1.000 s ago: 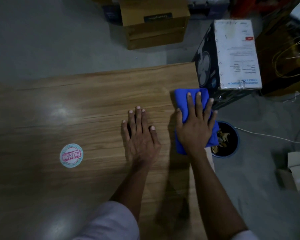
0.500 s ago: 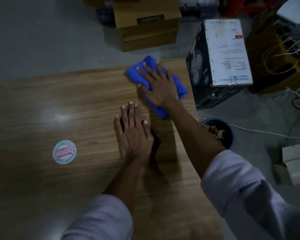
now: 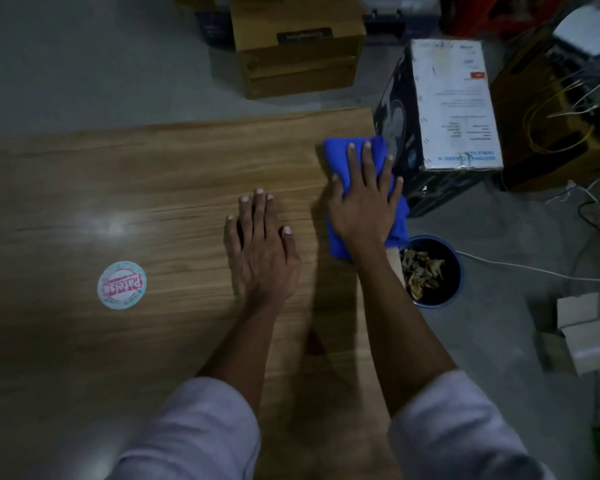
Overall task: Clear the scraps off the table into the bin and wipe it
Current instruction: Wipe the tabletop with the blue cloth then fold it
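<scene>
Blue cloth (image 3: 338, 152) lies under the right hand (image 3: 364, 209) at the far right edge of the wooden surface (image 3: 153, 188), so the wiping looks to be under way. The first half of the job appears finished: no loose scraps show on the wood, and brownish scraps (image 3: 421, 268) sit inside the bin (image 3: 459, 275), which stands on the floor just right of the right wrist and below the surface edge. What remains, as far as I can judge, is wiping the broad stretch to the left of both hands, where a round sticker (image 3: 122, 285) lies well left of the left hand (image 3: 260, 251). The right hand is spread flat, its fingers nearly straight and pointing away from the person, the palm pressing the cloth down rather than gripping it. The left hand rests palm down on bare wood just beside the right one, fingers extended and close together, holding nothing. Both forearms reach forward from pale sleeves.
</scene>
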{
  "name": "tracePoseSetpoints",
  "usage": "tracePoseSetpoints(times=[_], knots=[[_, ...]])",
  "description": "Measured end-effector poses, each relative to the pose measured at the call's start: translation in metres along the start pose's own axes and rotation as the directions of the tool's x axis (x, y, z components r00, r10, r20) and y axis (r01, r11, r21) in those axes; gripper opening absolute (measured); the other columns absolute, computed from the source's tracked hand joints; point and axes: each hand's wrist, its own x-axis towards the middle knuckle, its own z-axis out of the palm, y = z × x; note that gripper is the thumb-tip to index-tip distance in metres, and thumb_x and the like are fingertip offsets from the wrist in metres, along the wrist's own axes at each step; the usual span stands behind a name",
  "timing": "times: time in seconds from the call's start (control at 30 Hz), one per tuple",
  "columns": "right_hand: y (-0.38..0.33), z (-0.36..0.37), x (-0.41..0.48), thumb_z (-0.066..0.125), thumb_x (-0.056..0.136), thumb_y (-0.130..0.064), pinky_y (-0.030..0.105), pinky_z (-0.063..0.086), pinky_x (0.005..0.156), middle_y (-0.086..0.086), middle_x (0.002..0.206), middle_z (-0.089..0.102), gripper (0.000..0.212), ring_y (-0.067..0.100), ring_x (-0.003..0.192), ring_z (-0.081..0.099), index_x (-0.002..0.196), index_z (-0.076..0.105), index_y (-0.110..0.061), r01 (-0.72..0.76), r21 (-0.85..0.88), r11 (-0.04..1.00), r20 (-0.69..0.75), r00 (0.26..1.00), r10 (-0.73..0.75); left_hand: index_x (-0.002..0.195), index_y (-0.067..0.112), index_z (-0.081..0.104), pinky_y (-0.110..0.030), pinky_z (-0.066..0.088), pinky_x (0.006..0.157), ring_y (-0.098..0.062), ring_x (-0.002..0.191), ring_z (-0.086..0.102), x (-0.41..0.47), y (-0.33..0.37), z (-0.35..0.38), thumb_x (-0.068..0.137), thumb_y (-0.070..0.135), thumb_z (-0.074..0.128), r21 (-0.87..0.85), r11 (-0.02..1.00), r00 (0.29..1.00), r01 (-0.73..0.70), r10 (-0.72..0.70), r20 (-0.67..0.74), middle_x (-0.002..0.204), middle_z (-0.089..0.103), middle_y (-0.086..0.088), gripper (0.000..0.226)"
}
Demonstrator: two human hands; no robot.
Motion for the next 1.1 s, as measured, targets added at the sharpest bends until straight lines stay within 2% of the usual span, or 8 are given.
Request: tracePoseSetpoints(times=[0.07, 0.23, 0.4, 0.57, 0.77, 0.9, 1.0, 1.1], knots=[[-0.025, 0.007, 0.011, 0.025, 0.103, -0.052, 0.056, 0.000, 0.125, -0.006, 0.171, 0.005, 0.064, 0.031, 0.157, -0.005, 0.163, 0.011, -0.032, 0.047, -0.007, 0.999, 0.043, 0.998, -0.047, 0.158, 0.016, 0.029, -0.047, 0.012, 0.125, -0.018, 0.156, 0.012, 0.000, 0.000, 0.001, 0.103, 0.036, 0.026, -0.052, 0.999, 0.999, -0.001, -0.001, -0.047, 0.168, 0.019, 0.001, 0.059], [-0.018, 0.003, -0.072, 0.034, 0.107, -0.045, 0.052, 0.007, 0.125, -0.007, 0.170, 0.011, 0.060, 0.024, 0.158, -0.005, 0.162, 0.017, -0.031, 0.413, 0.090, 0.906, 0.098, 0.902, -0.421, 0.155, 0.010, 0.034, -0.046, 0.019, 0.124, -0.020, 0.154, 0.022, -0.003, -0.002, -0.005, 0.104, 0.032, 0.031, -0.256, 0.966, 0.985, 0.014, -0.057, -0.161, 0.164, 0.030, -0.004, 0.056], [0.064, -0.020, -0.124, 0.033, 0.107, -0.050, 0.054, 0.010, 0.125, -0.013, 0.170, 0.004, 0.061, 0.020, 0.158, -0.005, 0.162, 0.012, -0.037, 0.223, 0.025, 0.974, 0.084, 0.971, -0.224, 0.151, 0.013, 0.045, -0.049, 0.020, 0.123, -0.019, 0.153, 0.025, -0.004, -0.002, -0.006, 0.103, 0.042, 0.034, -0.186, 0.978, 0.992, -0.090, 0.071, -0.108, 0.160, 0.039, -0.001, 0.057], [0.020, -0.002, -0.059, 0.027, 0.103, -0.057, 0.059, 0.003, 0.124, -0.010, 0.170, 0.006, 0.064, 0.027, 0.157, -0.005, 0.162, 0.012, -0.036, 0.028, -0.005, 1.000, 0.020, 0.999, -0.028, 0.149, 0.016, 0.047, -0.050, 0.017, 0.123, -0.019, 0.153, 0.024, -0.003, -0.004, -0.007, 0.101, 0.052, 0.035, -0.188, 0.977, 0.991, -0.105, 0.087, -0.099, 0.160, 0.040, 0.001, 0.061], [0.009, -0.007, -0.117, 0.026, 0.105, -0.053, 0.058, 0.007, 0.124, -0.008, 0.170, 0.011, 0.061, 0.025, 0.158, -0.005, 0.162, 0.017, -0.032, 0.430, 0.032, 0.902, 0.110, 0.896, -0.431, 0.149, 0.008, 0.044, -0.047, 0.016, 0.125, -0.020, 0.152, 0.027, -0.031, -0.013, -0.010, 0.104, 0.046, 0.035, -0.331, 0.938, 0.994, -0.102, 0.083, -0.072, 0.159, 0.042, -0.005, 0.060], [0.081, -0.026, -0.157, 0.031, 0.105, -0.057, 0.059, 0.004, 0.124, -0.013, 0.170, 0.002, 0.064, 0.022, 0.157, -0.006, 0.162, 0.009, -0.039, 0.198, 0.010, 0.980, 0.116, 0.973, -0.198, 0.156, 0.015, 0.033, -0.046, 0.014, 0.126, -0.014, 0.156, 0.015, -0.068, -0.021, -0.015, 0.103, 0.051, 0.032, -0.311, 0.945, 0.994, -0.099, 0.110, 0.019, 0.165, 0.030, 0.002, 0.064], [0.072, -0.020, -0.136, 0.027, 0.104, -0.058, 0.061, 0.008, 0.123, -0.010, 0.171, 0.002, 0.065, 0.027, 0.157, -0.004, 0.162, 0.010, -0.036, 0.003, -0.010, 1.000, 0.055, 0.998, -0.002, 0.157, 0.018, 0.032, -0.048, 0.010, 0.126, -0.012, 0.156, 0.010, -0.076, -0.010, -0.021, 0.102, 0.052, 0.034, -0.417, 0.909, 0.998, -0.013, 0.039, 0.053, 0.165, 0.028, 0.004, 0.064], [0.027, -0.004, -0.120, 0.029, 0.104, -0.057, 0.059, 0.003, 0.124, -0.006, 0.171, 0.002, 0.067, 0.032, 0.157, -0.004, 0.163, 0.011, -0.031, 0.104, -0.054, 0.993, 0.063, 0.993, -0.100, 0.155, 0.014, 0.037, -0.045, 0.008, 0.127, -0.017, 0.156, 0.015, -0.077, 0.016, -0.030, 0.104, 0.039, 0.041, -0.463, 0.872, 0.986, -0.158, 0.161, -0.035, 0.164, 0.031, -0.001, 0.057]])
